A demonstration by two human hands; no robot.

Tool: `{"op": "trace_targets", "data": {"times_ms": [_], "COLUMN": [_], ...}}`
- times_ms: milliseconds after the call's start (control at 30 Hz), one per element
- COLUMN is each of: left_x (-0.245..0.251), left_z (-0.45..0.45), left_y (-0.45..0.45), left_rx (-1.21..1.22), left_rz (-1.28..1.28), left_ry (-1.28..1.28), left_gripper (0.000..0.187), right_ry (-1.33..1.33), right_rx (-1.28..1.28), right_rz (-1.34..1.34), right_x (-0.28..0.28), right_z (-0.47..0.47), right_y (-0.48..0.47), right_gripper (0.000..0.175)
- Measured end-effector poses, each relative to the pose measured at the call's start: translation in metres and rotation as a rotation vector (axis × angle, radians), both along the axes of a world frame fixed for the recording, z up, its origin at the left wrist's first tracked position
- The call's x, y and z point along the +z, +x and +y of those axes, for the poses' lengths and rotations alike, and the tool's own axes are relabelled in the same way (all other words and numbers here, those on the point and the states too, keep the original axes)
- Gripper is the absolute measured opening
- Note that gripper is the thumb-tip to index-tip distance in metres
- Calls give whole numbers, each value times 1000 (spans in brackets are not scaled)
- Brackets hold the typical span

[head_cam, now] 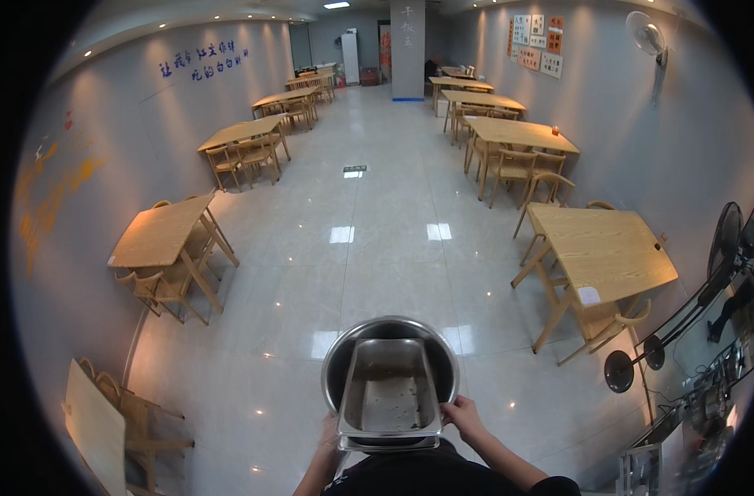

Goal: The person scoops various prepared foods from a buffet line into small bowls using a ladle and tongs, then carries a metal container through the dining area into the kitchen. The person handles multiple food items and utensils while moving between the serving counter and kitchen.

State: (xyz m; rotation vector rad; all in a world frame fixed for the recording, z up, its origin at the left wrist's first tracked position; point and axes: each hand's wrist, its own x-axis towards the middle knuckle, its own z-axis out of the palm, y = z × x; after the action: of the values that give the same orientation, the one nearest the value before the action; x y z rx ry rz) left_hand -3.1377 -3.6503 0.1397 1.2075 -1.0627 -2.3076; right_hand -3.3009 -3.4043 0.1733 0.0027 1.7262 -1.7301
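Note:
A large round stainless steel pot (389, 321) is held in front of my body. On it rests a rectangular steel food pan (392, 406), its inside wet or stained with small dark bits; the rim of what looks like another pan shows beneath its near edge. My right hand (459, 414) grips the right side, fingers at the pot's rim beside the pan. My left hand (330, 428) is at the left side against the pot, its fingers mostly hidden behind the metal.
Wooden tables with chairs line both walls, the nearest at left (166, 232) and right (600, 248). A pillar (408, 49) stands far ahead on the tiled floor. Standing fans (724, 242) and equipment are at the right; a wall fan (647, 34) hangs above.

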Motion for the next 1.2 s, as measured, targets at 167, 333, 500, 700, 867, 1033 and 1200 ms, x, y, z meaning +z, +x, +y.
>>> {"op": "trace_targets", "data": {"times_ms": [167,333,500,700,867,1033,1200], "left_x": [-55,-75,-36,-13,-11,34,71], "left_z": [-60,-108,-146,-192,-267,-319,-360], "left_y": [-85,-170,-235,-309,-395,-517,-625], "left_rx": [-247,-175,-15,110,122,-49,-184], "left_rz": [36,136,96,69,65,-128,-174], "left_ry": [-260,-52,-38,-21,-29,-344,-254], "left_gripper": [37,37,38,39,40,39,41], "right_ry": [-39,-70,-26,-25,-36,44,-17], "right_rx": [-112,-99,88,223,129,-3,-162], "right_rz": [-25,-12,-30,2,7,43,-4], "right_x": [-5,-24,-16,-11,-17,6,17], "right_z": [-26,-76,-151,-235,-303,-343,-373], "right_y": [-69,-165,-266,-367,-442,-525,-597], "right_gripper": [16,18,23,16,19,17,14]}}
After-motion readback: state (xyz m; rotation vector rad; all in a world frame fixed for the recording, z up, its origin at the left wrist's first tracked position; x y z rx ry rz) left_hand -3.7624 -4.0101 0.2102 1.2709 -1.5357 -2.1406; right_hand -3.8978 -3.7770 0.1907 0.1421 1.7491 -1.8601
